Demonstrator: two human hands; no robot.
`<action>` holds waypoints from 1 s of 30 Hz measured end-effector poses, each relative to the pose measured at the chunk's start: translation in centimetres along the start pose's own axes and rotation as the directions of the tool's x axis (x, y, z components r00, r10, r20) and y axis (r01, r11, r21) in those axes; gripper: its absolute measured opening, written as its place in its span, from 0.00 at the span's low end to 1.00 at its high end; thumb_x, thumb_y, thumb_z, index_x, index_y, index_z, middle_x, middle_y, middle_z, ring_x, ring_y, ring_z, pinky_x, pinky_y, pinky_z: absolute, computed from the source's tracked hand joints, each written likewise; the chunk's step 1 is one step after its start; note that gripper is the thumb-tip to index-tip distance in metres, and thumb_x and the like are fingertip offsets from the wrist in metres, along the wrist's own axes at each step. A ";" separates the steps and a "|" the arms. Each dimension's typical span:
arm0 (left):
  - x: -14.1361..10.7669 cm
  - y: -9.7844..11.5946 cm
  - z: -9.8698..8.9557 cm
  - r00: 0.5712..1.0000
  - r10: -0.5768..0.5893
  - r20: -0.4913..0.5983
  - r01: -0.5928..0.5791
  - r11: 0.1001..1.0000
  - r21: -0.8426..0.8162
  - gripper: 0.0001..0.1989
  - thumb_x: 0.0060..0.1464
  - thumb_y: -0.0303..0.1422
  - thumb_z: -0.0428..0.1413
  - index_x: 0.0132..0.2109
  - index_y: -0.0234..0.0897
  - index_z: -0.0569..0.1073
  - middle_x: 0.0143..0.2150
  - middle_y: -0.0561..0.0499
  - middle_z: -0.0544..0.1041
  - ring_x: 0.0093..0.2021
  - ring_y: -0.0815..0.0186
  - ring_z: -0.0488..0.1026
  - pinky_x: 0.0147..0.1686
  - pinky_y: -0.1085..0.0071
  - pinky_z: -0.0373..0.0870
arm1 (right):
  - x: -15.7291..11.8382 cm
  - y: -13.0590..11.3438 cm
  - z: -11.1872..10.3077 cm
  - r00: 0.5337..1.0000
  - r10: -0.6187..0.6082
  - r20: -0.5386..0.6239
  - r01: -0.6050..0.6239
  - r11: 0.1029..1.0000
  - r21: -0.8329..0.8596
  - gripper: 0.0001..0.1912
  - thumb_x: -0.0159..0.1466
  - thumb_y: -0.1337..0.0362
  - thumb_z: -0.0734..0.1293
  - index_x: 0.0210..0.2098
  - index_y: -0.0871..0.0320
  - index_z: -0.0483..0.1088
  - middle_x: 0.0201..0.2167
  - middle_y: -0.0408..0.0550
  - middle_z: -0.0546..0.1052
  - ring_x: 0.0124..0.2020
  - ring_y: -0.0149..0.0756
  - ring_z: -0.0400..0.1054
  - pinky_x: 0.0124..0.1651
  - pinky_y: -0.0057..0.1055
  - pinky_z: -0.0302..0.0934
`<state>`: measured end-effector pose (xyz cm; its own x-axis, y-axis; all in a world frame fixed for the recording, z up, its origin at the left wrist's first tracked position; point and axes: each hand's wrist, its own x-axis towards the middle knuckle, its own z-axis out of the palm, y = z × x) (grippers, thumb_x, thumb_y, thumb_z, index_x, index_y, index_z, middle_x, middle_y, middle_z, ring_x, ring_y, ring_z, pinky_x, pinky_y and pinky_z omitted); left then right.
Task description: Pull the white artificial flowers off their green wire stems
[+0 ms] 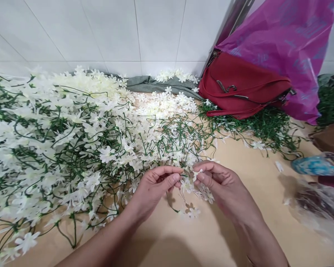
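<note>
One stem [184, 175] is pinched in the left hand [155, 186], one blossom [196, 174] in the right hand [228, 185] — both partly hidden — above a tan table [263, 185], tiled wall [161, 29] behind.

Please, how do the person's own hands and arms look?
The left hand and right hand wear no gloves, and no rings show on the visible fingers. The forearms show no sleeves. A small dark edge by the right forearm, at the picture's bottom, is unclear.
</note>
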<state>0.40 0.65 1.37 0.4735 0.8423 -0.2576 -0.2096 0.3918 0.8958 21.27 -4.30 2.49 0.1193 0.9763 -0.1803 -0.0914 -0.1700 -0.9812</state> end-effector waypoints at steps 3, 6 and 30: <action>0.2 0.1 0.0 0.996 0.081 -0.034 -0.076 0.988 0.133 0.09 0.57 0.38 0.68 0.43 0.40 0.86 0.30 0.50 0.82 0.31 0.67 0.78 0.34 0.72 0.75 | 0.1 0.1 0.2 1.000 0.019 0.013 -0.019 1.000 0.010 0.12 0.61 0.54 0.78 0.38 0.55 0.81 0.29 0.45 0.82 0.30 0.33 0.74 0.36 0.29 0.67; 0.3 0.1 0.0 0.990 0.132 -0.057 -0.119 0.975 0.189 0.10 0.57 0.39 0.66 0.41 0.38 0.85 0.29 0.50 0.82 0.31 0.66 0.79 0.34 0.72 0.76 | 0.2 0.0 0.8 0.998 0.061 -0.006 -0.060 0.996 0.067 0.14 0.58 0.54 0.80 0.36 0.55 0.79 0.27 0.44 0.81 0.27 0.32 0.73 0.33 0.27 0.67; -0.1 -0.8 -0.1 0.993 0.108 0.053 -0.119 0.946 0.302 0.11 0.65 0.39 0.60 0.42 0.35 0.79 0.32 0.50 0.81 0.34 0.67 0.78 0.35 0.73 0.71 | 0.1 0.0 1.4 0.997 0.059 -0.047 -0.058 0.998 0.020 0.14 0.54 0.57 0.82 0.30 0.56 0.77 0.25 0.42 0.77 0.27 0.30 0.68 0.32 0.26 0.63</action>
<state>0.45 0.29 0.68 0.4928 0.8589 -0.1394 0.0040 0.1580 0.9874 19.90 -3.98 2.59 0.1597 0.9573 -0.2410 -0.1182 -0.2238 -0.9674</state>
